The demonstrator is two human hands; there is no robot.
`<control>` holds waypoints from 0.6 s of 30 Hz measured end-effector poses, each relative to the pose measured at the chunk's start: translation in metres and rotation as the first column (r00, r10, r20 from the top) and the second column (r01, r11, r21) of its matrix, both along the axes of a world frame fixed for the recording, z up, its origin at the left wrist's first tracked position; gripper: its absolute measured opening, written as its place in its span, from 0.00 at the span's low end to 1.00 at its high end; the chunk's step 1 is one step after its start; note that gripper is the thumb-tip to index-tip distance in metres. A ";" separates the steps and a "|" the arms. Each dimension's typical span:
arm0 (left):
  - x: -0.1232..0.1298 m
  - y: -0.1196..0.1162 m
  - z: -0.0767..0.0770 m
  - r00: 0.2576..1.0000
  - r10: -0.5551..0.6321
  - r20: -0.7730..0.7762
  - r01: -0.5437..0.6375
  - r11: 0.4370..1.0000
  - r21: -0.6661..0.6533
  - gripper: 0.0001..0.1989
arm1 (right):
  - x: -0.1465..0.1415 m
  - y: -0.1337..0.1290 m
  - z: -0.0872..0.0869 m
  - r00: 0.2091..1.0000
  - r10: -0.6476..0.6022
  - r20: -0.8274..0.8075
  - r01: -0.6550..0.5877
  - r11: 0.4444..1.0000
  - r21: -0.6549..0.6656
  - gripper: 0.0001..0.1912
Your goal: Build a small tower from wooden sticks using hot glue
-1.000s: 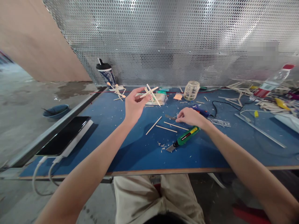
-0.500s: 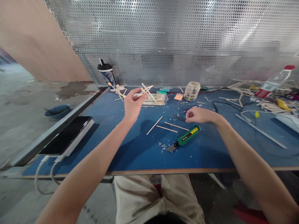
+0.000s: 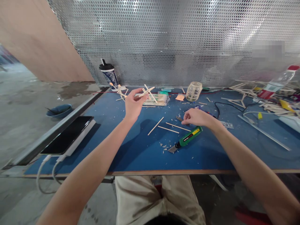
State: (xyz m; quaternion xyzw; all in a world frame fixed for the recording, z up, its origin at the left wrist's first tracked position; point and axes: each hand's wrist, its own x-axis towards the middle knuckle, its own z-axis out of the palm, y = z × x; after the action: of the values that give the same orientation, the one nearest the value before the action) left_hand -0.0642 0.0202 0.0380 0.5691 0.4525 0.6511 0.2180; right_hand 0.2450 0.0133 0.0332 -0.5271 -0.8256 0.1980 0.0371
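Note:
My left hand point(image 3: 134, 104) is closed on a small frame of crossed wooden sticks point(image 3: 150, 91), held above the blue table point(image 3: 131, 156). Fingers curled, my right hand point(image 3: 193, 116) is low over the table at the end of a small dark flat piece point(image 3: 179, 119); whether it grips that piece is hidden. Three loose sticks point(image 3: 168, 129) lie between and below the hands. Just below my right hand rests a green utility knife point(image 3: 190, 136), its blade out and pointing left, beside small shavings.
Behind are a lidded cup point(image 3: 109, 75), a packet of sticks point(image 3: 158, 100) and a jar point(image 3: 194, 91). A phone point(image 3: 67, 134) with cables lies left. At right are a bottle point(image 3: 277, 82), stick piles and a long strip point(image 3: 263, 132).
My right hand has shifted slightly left and down, towards the dark flat piece. My left hand still holds the stick frame in nearly the same place.

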 end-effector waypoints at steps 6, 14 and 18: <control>0.003 -0.006 0.004 0.996 0.023 -0.082 -0.024 1.000 -0.004 0.19 | 0.001 -0.003 0.001 0.999 0.023 0.035 -0.020 0.996 -0.089 0.12; 0.011 -0.018 0.011 0.982 0.020 -0.189 -0.027 0.999 -0.033 0.16 | 0.015 -0.012 0.026 0.954 0.291 -0.072 -0.280 0.951 0.129 0.09; 0.020 -0.028 0.013 0.976 0.013 -0.219 -0.020 0.999 -0.029 0.14 | 0.002 -0.014 0.021 0.918 0.384 -0.097 -0.248 0.750 0.613 0.08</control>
State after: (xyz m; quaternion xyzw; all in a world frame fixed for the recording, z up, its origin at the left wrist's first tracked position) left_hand -0.0439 -0.0076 0.0515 0.6299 0.4884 0.5793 0.1704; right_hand 0.2472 -0.0003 0.0545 -0.3162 -0.9140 -0.0080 0.2542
